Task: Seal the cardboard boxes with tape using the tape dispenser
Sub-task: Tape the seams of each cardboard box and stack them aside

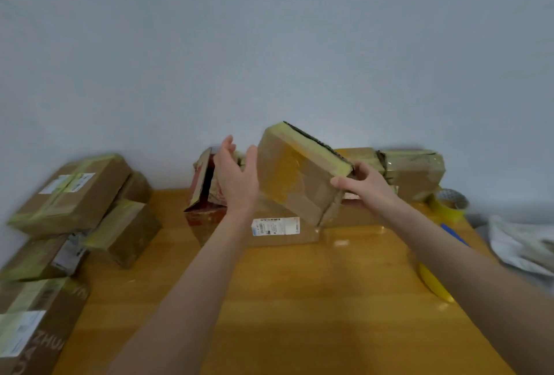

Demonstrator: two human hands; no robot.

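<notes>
A flat cardboard box (295,175) with yellowish tape along its top edge hangs tilted above the wooden table (299,299). My right hand (364,184) grips its right lower corner. My left hand (236,178) is spread beside the box's left edge, thumb near it; whether it touches I cannot tell. Under the raised box lies another cardboard box (278,229) with a white shipping label. A yellow tape roll (448,205) stands at the table's far right. A second yellow roll with a blue part (434,281) sits partly hidden behind my right forearm.
Several taped boxes (72,194) are stacked along the left. A torn red-printed box (204,188) stands behind my left hand. More taped boxes (413,170) line the back right by the wall. Crumpled white wrapping (521,242) lies off the table's right edge.
</notes>
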